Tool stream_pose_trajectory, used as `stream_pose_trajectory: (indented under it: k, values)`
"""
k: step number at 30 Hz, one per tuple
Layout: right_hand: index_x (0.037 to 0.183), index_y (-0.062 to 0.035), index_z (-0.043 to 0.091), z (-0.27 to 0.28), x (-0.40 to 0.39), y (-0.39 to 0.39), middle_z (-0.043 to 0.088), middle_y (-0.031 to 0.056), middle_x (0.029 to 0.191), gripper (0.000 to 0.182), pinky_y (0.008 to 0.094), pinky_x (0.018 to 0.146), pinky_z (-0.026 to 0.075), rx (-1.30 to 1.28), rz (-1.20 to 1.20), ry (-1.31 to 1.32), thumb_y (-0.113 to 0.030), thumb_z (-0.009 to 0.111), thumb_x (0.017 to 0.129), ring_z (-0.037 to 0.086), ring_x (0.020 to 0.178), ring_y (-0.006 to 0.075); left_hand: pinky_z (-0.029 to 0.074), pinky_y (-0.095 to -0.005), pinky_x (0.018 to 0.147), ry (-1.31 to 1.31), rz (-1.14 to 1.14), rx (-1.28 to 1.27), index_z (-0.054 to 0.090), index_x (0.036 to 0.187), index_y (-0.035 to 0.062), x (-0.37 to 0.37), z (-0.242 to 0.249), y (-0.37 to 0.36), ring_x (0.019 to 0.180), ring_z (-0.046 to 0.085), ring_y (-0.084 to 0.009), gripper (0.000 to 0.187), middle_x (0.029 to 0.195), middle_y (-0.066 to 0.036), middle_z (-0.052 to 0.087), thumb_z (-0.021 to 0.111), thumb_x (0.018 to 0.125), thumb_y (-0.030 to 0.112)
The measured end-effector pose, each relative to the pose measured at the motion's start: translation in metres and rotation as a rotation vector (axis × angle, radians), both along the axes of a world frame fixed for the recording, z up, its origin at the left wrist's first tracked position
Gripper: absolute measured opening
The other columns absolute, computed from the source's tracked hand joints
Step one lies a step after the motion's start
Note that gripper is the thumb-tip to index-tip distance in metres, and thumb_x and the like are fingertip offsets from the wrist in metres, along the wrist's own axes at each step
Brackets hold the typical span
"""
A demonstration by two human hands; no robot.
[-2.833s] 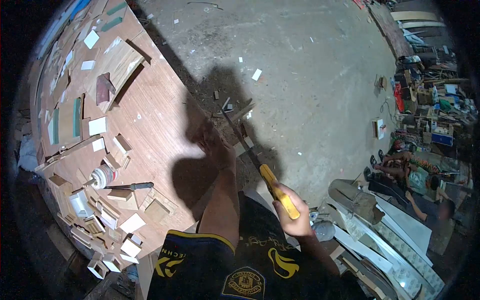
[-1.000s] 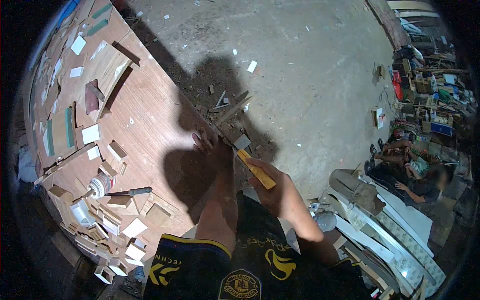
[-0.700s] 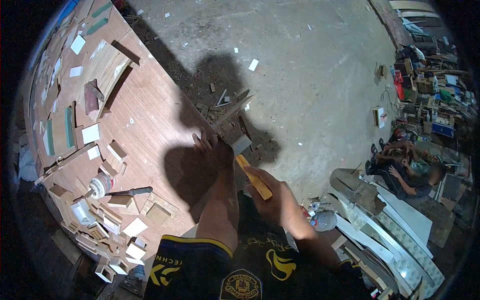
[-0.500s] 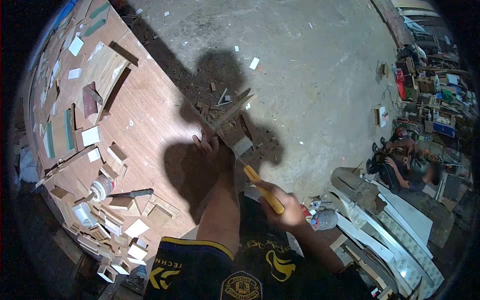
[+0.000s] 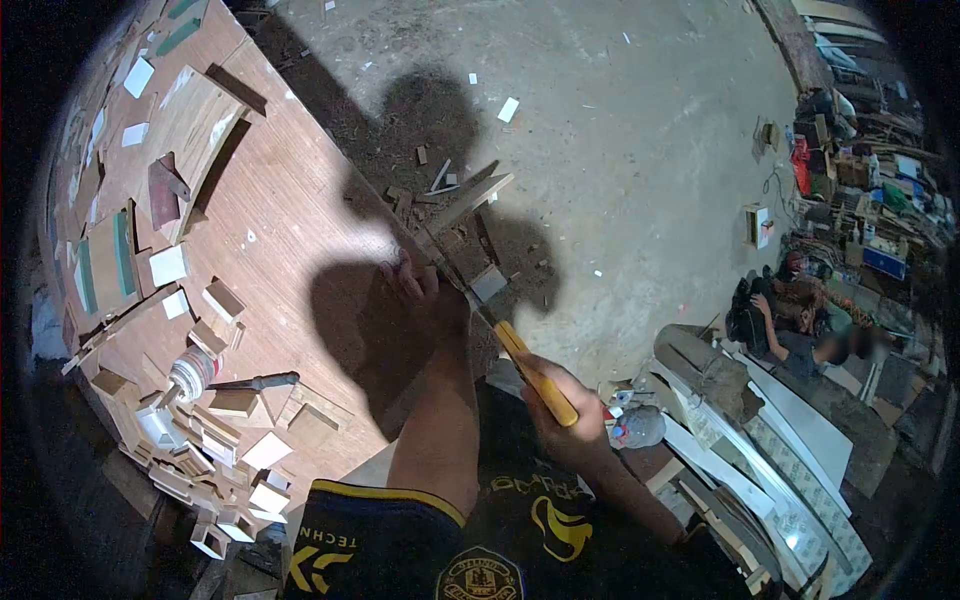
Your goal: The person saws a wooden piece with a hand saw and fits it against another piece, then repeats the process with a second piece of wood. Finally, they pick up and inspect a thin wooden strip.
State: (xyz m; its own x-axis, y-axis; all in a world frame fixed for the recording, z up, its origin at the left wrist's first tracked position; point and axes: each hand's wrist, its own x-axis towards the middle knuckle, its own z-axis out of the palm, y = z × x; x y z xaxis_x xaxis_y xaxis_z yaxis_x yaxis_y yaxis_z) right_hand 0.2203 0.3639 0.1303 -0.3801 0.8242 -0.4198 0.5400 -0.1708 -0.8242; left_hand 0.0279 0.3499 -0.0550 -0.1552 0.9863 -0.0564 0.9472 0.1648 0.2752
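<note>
My right hand is wrapped round the yellow handle of a saw, whose thin blade runs up and left to the table edge. A pale wooden strip juts out past that edge over the floor. Beside the blade, my left hand rests at the edge of the wooden table, fingers bent over the strip's near end; shadow hides what lies beneath them.
On the table stand a board, a jar, a dark-handled tool and several wood offcuts. A seated person is at the right, near long panels and piled materials.
My right hand and the saw have shifted slightly down, and more of the blade shows. The whole view has shifted a little; my left hand stays at the table edge.
</note>
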Motion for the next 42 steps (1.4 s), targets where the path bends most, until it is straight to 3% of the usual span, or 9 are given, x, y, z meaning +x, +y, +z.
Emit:
stream_pose_trajectory:
  k: [13, 15, 20, 22, 26, 32, 34, 38, 42]
  values:
    - [0.117, -0.0041, 0.060, -0.016, 0.039, -0.013, 0.067, 0.0181, 0.107, 0.030, 0.0321, 0.085, 0.050, -0.044, 0.101, -0.091, -0.004, 0.062, 0.088, 0.065, 0.102, 0.0225, 0.033, -0.0620, 0.101, -0.037, 0.406, 0.161, 0.062, 0.102, 0.0040, 0.039, 0.009, 0.021, 0.126, 0.039, -0.0454, 0.038, 0.122, -0.019, 0.049, 0.062, 0.083, 0.037]
    - [0.117, -0.0041, 0.061, -0.021, 0.060, -0.028, 0.067, 0.0177, 0.107, 0.029, 0.0310, 0.084, 0.051, -0.370, 0.055, -0.256, -0.003, 0.061, 0.088, 0.066, 0.100, 0.0197, 0.032, -0.0629, 0.101, -0.030, 0.424, 0.154, 0.062, 0.102, 0.0035, 0.041, -0.007, 0.018, 0.127, 0.037, -0.0457, 0.038, 0.122, -0.019, 0.049, 0.062, 0.083, 0.037]
    - [0.118, -0.0040, 0.060, -0.021, 0.045, -0.024, 0.066, 0.0165, 0.110, 0.030, 0.0293, 0.082, 0.051, -0.185, 0.052, -0.152, -0.003, 0.062, 0.088, 0.066, 0.098, 0.0187, 0.027, -0.0641, 0.105, -0.035, 0.375, -0.043, 0.061, 0.101, 0.0024, 0.037, 0.003, 0.018, 0.131, 0.031, -0.0469, 0.038, 0.124, -0.020, 0.047, 0.063, 0.082, 0.035]
    - [0.119, -0.0040, 0.059, -0.021, 0.043, -0.020, 0.066, 0.0159, 0.111, 0.031, 0.0292, 0.082, 0.051, -0.126, -0.014, -0.131, -0.003, 0.062, 0.088, 0.066, 0.097, 0.0191, 0.025, -0.0642, 0.106, -0.125, 0.480, 0.329, 0.061, 0.097, 0.0026, 0.044, -0.021, 0.019, 0.131, 0.030, -0.0476, 0.036, 0.123, -0.020, 0.048, 0.064, 0.082, 0.034]
    - [0.119, -0.0041, 0.058, -0.024, 0.047, -0.013, 0.066, 0.0150, 0.113, 0.031, 0.0335, 0.087, 0.050, -0.116, 0.067, -0.125, -0.004, 0.062, 0.088, 0.065, 0.103, 0.0241, 0.026, -0.0626, 0.107, -0.155, 0.534, 0.261, 0.061, 0.096, 0.0024, 0.045, -0.029, 0.016, 0.131, 0.031, -0.0471, 0.033, 0.121, -0.021, 0.049, 0.063, 0.082, 0.032]
    - [0.122, -0.0054, 0.055, 0.022, -0.013, 0.015, 0.063, 0.0181, 0.117, 0.033, 0.0361, 0.092, 0.049, -0.257, 0.119, -0.220, -0.007, 0.060, 0.090, 0.062, 0.110, 0.0274, 0.026, -0.0589, 0.110, 0.293, 0.392, 0.178, 0.060, 0.094, 0.0037, 0.047, -0.023, 0.019, 0.128, 0.037, -0.0408, 0.028, 0.117, -0.019, 0.050, 0.066, 0.081, 0.028]
    - [0.124, -0.0063, 0.054, 0.028, -0.027, 0.020, 0.062, 0.0189, 0.118, 0.034, 0.0358, 0.092, 0.048, -0.305, 0.137, -0.287, -0.007, 0.060, 0.090, 0.061, 0.112, 0.0280, 0.025, -0.0595, 0.111, -0.193, 0.507, 0.314, 0.060, 0.093, 0.0040, 0.044, -0.031, 0.015, 0.128, 0.037, -0.0414, 0.026, 0.112, -0.019, 0.051, 0.066, 0.082, 0.026]
    - [0.127, -0.0091, 0.052, 0.008, -0.015, 0.025, 0.062, 0.0191, 0.119, 0.038, 0.0346, 0.092, 0.048, -0.225, 0.139, -0.178, -0.007, 0.060, 0.090, 0.061, 0.112, 0.0294, 0.026, -0.0591, 0.111, -0.007, 0.300, 0.506, 0.060, 0.093, 0.0033, 0.041, -0.025, 0.022, 0.131, 0.035, -0.0428, 0.024, 0.109, -0.019, 0.051, 0.066, 0.084, 0.024]
    - [0.128, -0.0096, 0.052, 0.023, -0.025, 0.039, 0.062, 0.0185, 0.119, 0.039, 0.0340, 0.091, 0.048, -0.171, 0.179, -0.217, -0.007, 0.061, 0.090, 0.061, 0.112, 0.0265, 0.030, -0.0602, 0.109, -0.119, 0.521, 0.461, 0.059, 0.092, 0.0031, 0.053, -0.047, 0.020, 0.130, 0.036, -0.0426, 0.023, 0.104, -0.017, 0.051, 0.067, 0.082, 0.022]
